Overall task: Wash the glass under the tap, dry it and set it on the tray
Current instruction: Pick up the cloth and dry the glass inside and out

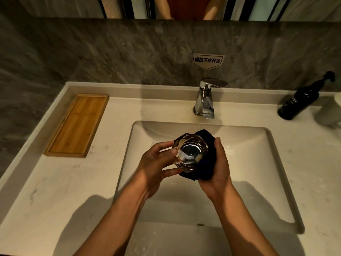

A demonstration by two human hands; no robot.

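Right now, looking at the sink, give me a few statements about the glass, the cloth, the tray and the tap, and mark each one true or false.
1. The left hand grips the glass over the basin. True.
2. The glass already stands on the wooden tray. False: nothing is on the tray; the glass is held over the basin.
3. The right hand holds a dark cloth against the glass. True.
4. Water is streaming from the tap. False: no stream shows below the spout.
5. The tray lies right of the tap. False: it lies left; a dark pump bottle stands on the right.
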